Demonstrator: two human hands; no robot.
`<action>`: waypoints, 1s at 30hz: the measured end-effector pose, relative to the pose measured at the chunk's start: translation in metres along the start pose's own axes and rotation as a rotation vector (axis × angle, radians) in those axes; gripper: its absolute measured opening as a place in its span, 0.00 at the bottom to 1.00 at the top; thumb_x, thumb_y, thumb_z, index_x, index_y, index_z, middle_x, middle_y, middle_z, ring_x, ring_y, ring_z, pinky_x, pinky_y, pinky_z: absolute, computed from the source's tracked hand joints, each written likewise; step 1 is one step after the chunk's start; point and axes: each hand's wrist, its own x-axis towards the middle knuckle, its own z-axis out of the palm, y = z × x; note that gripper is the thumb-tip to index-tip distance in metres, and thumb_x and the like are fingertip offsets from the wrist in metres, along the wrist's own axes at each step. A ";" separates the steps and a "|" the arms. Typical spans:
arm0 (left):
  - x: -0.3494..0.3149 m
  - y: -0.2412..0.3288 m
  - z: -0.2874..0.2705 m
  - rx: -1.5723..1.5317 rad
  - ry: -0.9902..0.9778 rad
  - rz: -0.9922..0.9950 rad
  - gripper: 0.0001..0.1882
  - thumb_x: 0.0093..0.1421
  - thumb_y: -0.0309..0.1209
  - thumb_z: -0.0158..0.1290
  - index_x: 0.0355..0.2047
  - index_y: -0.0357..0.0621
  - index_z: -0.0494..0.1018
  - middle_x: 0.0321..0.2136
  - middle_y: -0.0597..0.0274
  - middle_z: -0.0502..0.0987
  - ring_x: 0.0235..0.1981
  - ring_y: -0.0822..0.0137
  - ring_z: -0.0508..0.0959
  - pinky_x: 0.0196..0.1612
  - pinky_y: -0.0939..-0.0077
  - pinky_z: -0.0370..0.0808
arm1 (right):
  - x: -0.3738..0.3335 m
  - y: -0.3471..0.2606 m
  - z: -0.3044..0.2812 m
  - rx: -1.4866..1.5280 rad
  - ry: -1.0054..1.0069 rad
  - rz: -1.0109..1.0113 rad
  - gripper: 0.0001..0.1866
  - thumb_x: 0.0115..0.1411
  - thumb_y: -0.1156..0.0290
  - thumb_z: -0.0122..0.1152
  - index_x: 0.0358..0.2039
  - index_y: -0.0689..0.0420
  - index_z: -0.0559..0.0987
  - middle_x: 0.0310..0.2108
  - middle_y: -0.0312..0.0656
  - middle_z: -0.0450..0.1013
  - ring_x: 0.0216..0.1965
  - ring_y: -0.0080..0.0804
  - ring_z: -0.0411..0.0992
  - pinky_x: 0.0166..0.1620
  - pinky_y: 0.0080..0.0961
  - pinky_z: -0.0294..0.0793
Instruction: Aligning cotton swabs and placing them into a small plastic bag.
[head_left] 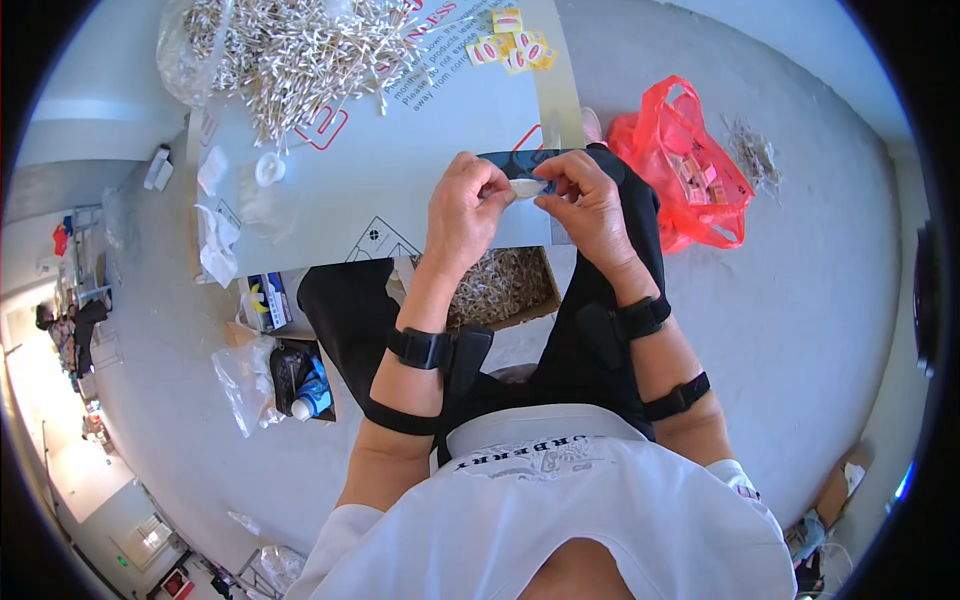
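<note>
Pinched in the left hand (465, 205), thumb and fingers closed together, one small white oval piece (526, 187), just above the grey board (370, 180), at its near right part. At the piece's other end, the right hand (592, 205), with thumb and index finger narrow; whether also gripping, cannot tell. Below the hands, at the same part of the board, a dark blue sheet (512, 160). Below the board's near edge, a carton (553, 298) filled with thin sticks (500, 285). On the board's left side, a white ring (269, 169). At the board's far left, a big heap of cotton swabs (300, 70); at its far right, several yellow packets (515, 48). On the floor, right of the board, a red plastic bag (655, 135).
</note>
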 end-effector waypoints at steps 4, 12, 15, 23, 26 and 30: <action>0.007 0.006 -0.003 0.139 -0.029 0.107 0.08 0.48 0.18 0.62 0.27 0.38 0.74 0.26 0.63 0.69 0.26 0.69 0.72 0.31 0.77 0.70 | -0.004 0.013 -0.006 0.326 0.019 0.195 0.07 0.53 0.83 0.65 0.34 0.62 0.79 0.28 0.30 0.71 0.31 0.15 0.67 0.36 0.15 0.68; 0.007 0.007 -0.002 0.010 -0.065 0.011 0.07 0.48 0.18 0.62 0.28 0.38 0.76 0.26 0.63 0.69 0.28 0.70 0.74 0.33 0.79 0.72 | 0.000 0.008 -0.002 0.381 0.008 0.242 0.03 0.56 0.79 0.64 0.32 0.64 0.80 0.26 0.31 0.73 0.30 0.14 0.68 0.35 0.14 0.69; 0.008 0.005 -0.002 -0.078 -0.102 -0.036 0.07 0.48 0.17 0.62 0.28 0.37 0.76 0.26 0.64 0.69 0.28 0.71 0.74 0.33 0.79 0.72 | 0.003 0.012 -0.002 0.314 -0.013 0.300 0.03 0.56 0.79 0.64 0.30 0.64 0.79 0.25 0.32 0.73 0.29 0.16 0.69 0.33 0.16 0.69; 0.010 0.015 -0.003 0.301 -0.053 0.179 0.07 0.49 0.17 0.59 0.25 0.37 0.71 0.27 0.59 0.71 0.31 0.58 0.75 0.34 0.67 0.72 | 0.001 -0.002 0.003 -0.098 0.044 -0.048 0.06 0.51 0.82 0.63 0.30 0.60 0.77 0.29 0.40 0.70 0.31 0.35 0.73 0.35 0.28 0.73; 0.011 0.017 -0.003 0.331 -0.050 0.245 0.07 0.49 0.18 0.58 0.25 0.38 0.70 0.28 0.57 0.71 0.34 0.53 0.74 0.35 0.62 0.72 | 0.003 0.000 0.008 0.023 0.015 -0.129 0.06 0.51 0.82 0.63 0.30 0.59 0.78 0.30 0.41 0.70 0.32 0.36 0.73 0.36 0.27 0.72; 0.010 0.014 -0.006 0.293 -0.068 0.246 0.07 0.50 0.19 0.58 0.27 0.39 0.70 0.28 0.57 0.71 0.35 0.53 0.74 0.36 0.61 0.73 | 0.008 0.004 0.004 -0.093 -0.063 -0.075 0.06 0.53 0.81 0.66 0.31 0.61 0.78 0.33 0.37 0.69 0.32 0.26 0.70 0.36 0.22 0.70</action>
